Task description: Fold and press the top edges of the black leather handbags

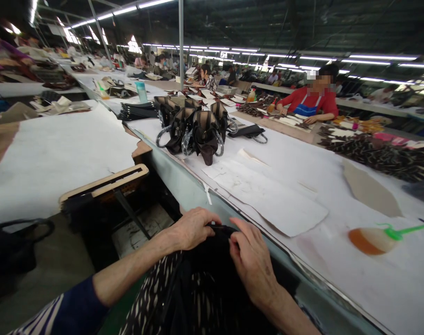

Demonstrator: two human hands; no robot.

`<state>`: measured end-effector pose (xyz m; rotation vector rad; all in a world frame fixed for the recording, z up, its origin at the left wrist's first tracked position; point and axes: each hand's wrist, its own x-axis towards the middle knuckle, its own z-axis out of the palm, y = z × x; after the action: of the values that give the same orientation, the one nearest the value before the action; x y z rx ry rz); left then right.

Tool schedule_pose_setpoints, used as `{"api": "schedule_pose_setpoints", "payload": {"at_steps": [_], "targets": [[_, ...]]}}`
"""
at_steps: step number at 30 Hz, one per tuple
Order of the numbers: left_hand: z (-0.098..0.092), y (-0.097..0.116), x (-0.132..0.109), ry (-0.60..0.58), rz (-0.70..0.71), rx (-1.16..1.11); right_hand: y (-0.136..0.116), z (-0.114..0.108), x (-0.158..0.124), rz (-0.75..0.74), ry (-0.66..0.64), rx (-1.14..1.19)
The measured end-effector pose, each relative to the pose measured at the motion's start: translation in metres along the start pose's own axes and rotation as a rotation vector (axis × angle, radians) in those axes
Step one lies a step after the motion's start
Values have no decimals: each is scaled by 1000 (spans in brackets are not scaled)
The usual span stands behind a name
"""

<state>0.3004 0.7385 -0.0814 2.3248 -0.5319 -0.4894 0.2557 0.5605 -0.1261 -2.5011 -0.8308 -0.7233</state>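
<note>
A black bag [212, 258] rests in my lap against the table's near edge, its top rim turned up toward me. Its dark body blends into the patterned clothing below, so its outline is hard to make out. My left hand [192, 228] has its fingers closed on the left part of the rim. On the rim's right side, my right hand [252, 260] pinches the edge between thumb and curled fingers. Farther up the table stands a cluster of dark handbags [206, 135] with plastic-wrapped handles.
White paper [267, 195] covers the table. A glue bottle with a green nozzle [375, 239] lies at right. To my left is a wooden-topped stand [105, 186], with another dark bag [12, 246] nearby. A person in red [312, 100] works across the table beside piled dark strips [379, 149].
</note>
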Motion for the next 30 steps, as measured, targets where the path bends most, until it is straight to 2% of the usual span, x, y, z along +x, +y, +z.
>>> {"api": "schedule_pose_setpoints", "payload": {"at_steps": [6,19,24,27,30], "targets": [[-4,2,-2,-22,19,-27,12,4,0,84,-33,4],[-10,13,3,-74,6,60,17,3,1,242,-159,104],[-14,19,14,-158,14,189,14,2,3,328,-199,178],[-9,23,21,-130,18,310,11,1,6,364,-212,195],[-5,21,25,-128,64,333,12,-3,7,406,-239,255]]}}
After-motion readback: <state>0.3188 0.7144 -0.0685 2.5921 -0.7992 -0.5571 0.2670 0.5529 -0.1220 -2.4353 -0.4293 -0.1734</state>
